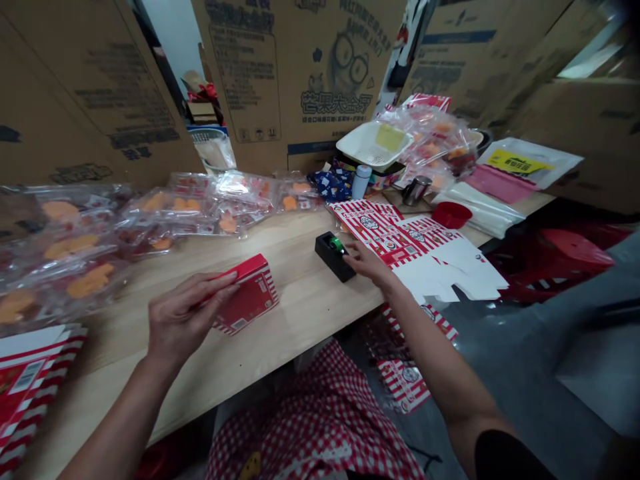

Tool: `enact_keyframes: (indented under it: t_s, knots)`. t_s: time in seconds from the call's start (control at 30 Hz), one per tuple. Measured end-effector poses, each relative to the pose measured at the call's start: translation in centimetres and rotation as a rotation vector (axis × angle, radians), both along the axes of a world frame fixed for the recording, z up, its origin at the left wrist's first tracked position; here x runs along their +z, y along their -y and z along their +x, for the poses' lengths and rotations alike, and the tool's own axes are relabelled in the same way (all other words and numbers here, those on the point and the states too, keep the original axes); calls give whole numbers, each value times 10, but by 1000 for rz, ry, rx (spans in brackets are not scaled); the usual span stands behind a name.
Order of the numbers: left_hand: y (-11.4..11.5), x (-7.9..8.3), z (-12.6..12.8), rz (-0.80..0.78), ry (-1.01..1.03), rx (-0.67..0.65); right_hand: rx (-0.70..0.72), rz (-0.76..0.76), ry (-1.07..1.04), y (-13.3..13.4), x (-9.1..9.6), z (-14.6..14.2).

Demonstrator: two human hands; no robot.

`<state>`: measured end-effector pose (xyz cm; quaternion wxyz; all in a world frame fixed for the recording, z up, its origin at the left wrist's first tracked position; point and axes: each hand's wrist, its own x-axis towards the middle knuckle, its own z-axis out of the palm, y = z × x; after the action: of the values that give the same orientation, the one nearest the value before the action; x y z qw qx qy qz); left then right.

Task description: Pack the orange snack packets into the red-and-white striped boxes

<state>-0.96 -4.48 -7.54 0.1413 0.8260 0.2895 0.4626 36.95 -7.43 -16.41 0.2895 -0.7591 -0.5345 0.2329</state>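
A wooden worktop [300, 300] crosses the frame. Clear snack bags [90, 247] pile up at its left. Flat striped cartons [400, 240] lie right of centre, near a red bowl [451, 215]. Behind them stand a white basket [373, 143], a metal cup [415, 190] and a white bottle [361, 181]. Cardboard boxes [300, 67] fill the top.

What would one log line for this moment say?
left hand: holds red striped box on table | right hand: at black tape dispenser | nearby: flat striped cartons, bagged snacks
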Motion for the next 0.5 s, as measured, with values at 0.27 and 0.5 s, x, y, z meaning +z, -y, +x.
enact_keyframes:
  t_s: [0.27,0.5]
  knots:
    - [5,-4,-8,-52,-21,-34,-126,-316,-388,-14,26,14]
    - [9,-5,-7,-40,-23,-24,-151,-161,-728,10,33,12]
